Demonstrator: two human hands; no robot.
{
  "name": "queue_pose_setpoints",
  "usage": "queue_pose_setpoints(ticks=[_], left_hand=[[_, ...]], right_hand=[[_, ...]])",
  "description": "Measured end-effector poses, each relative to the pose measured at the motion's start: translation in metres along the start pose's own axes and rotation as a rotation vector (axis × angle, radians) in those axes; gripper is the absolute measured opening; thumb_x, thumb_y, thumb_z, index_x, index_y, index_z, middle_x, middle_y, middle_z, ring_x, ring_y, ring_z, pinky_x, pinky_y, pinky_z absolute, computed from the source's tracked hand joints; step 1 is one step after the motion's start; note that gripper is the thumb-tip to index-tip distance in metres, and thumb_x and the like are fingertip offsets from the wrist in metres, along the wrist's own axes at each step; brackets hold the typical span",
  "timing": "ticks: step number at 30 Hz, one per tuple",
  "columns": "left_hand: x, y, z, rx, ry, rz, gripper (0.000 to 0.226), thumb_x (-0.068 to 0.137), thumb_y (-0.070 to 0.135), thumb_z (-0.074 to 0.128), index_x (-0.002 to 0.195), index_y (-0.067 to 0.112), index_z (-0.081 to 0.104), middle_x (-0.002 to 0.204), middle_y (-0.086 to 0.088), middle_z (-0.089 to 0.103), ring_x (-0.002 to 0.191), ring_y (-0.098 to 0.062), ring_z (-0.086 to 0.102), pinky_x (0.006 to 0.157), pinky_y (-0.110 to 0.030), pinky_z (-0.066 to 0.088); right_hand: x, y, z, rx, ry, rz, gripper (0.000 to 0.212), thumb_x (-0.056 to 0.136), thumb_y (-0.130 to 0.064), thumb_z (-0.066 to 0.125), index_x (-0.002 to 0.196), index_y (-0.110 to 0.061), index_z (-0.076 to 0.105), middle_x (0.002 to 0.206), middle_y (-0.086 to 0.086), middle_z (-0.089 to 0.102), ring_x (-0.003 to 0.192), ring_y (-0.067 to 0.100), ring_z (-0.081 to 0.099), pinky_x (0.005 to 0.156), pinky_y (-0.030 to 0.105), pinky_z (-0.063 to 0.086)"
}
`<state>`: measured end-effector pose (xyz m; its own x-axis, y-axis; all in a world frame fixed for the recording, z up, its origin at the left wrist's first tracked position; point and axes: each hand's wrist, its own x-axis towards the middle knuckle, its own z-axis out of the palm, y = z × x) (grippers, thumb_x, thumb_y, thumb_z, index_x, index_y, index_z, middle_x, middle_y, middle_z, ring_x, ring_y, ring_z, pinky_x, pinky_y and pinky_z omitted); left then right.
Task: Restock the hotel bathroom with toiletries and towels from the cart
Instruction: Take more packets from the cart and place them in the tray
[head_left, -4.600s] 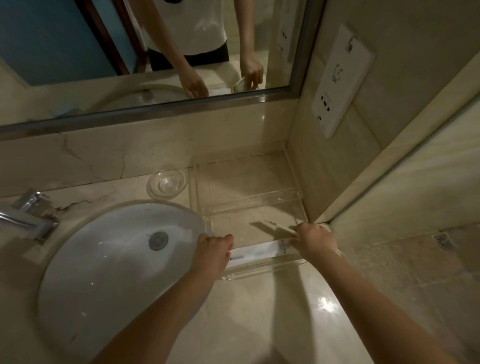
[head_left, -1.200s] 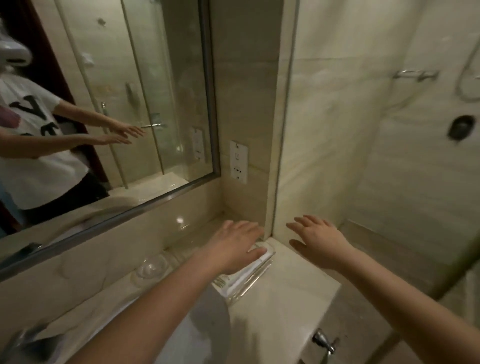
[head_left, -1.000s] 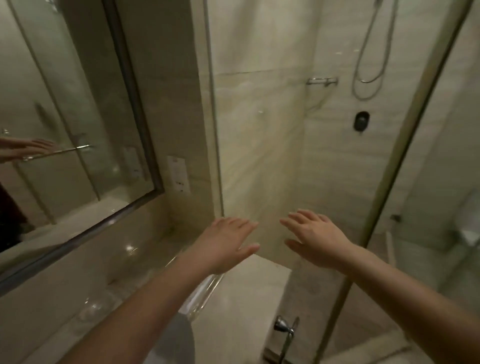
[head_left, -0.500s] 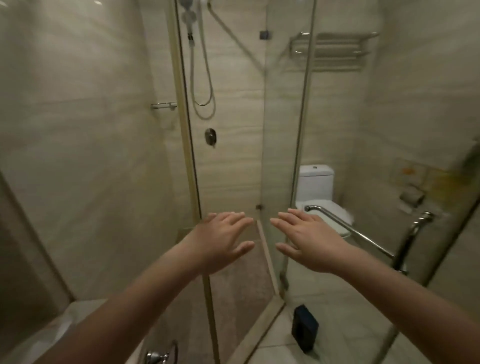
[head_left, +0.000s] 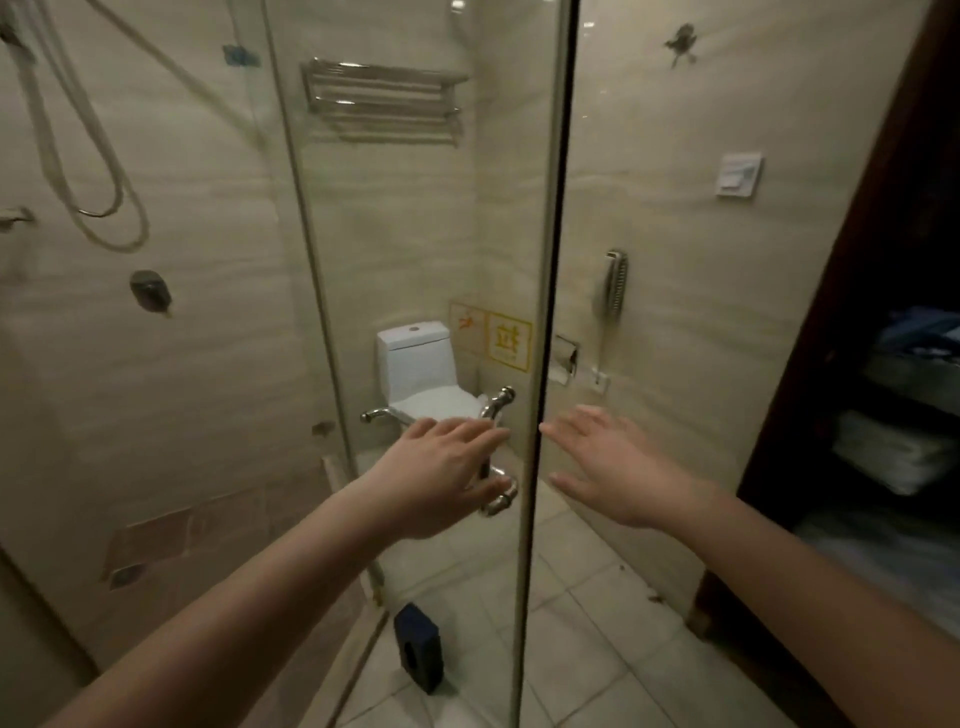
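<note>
Both hands out ahead, palms down, fingers straight and loosely spread, gripping nothing: left hand (head_left: 447, 478) in front of the chrome door handle (head_left: 498, 402) (touching it or merely overlapping it, impossible to tell), right hand (head_left: 613, 467) just the other side of the glass door edge (head_left: 553, 260), in open air. Beyond the glass, a white toilet (head_left: 421, 374) against the beige wall, with a yellow sign (head_left: 509, 340) beside it and a paper holder (head_left: 563, 358) further right. Higher up, a chrome towel rack (head_left: 382, 101) of several bars. On the left, behind the shower glass, a looped shower hose (head_left: 78, 156) and a dark round valve (head_left: 150, 293). Down on the pale tiled floor (head_left: 597, 649), a small dark blue block (head_left: 418, 654) near the foot of the glass. On the right-hand wall, a corded wall phone (head_left: 615, 286) and a white switch plate (head_left: 737, 174). Far right, through a dark doorway and well apart from both hands, the cart (head_left: 909, 374), dim, with folded white towels (head_left: 883, 457) stacked on a lower shelf, thick, soft-edged and layered, and something blue (head_left: 919, 330) heaped on the shelf above, too blurred to name.
</note>
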<state>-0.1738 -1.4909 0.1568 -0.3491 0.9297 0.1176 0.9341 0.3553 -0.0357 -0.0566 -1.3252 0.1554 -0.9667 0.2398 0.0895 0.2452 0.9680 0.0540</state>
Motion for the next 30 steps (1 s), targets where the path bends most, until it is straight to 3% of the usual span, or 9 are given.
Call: queue_pose_setpoints(ticks=[17,30], left_hand=[[0.27,0.188,0.032,-0.05,-0.04,0.569,0.062,0.095,0.057,0.025,0.149,0.028,0.013,0.156,0.002,0.017,0.143,-0.018,0.015,0.116,-0.037,0.011],[0.491,0.289,0.014,-0.124,-0.066,0.79,0.06,0.096,0.053,0.03,0.149,0.029,0.016,0.156,0.003,0.019,0.143,-0.019,0.018,0.116,-0.04,0.014]], right_hand=[[-0.095,0.252,0.014,0.013,-0.116,0.622,0.059,0.098,-0.045,0.034,0.15,-0.026,0.013,0.159,-0.002,0.009,0.146,0.017,0.002,0.116,0.038,0.01],[-0.085,0.432,-0.011,-0.039,-0.123,0.968,0.061,0.097,-0.047,0.036,0.15,-0.025,0.014,0.158,-0.002,0.011,0.145,0.019,0.008,0.115,0.039,0.016]])
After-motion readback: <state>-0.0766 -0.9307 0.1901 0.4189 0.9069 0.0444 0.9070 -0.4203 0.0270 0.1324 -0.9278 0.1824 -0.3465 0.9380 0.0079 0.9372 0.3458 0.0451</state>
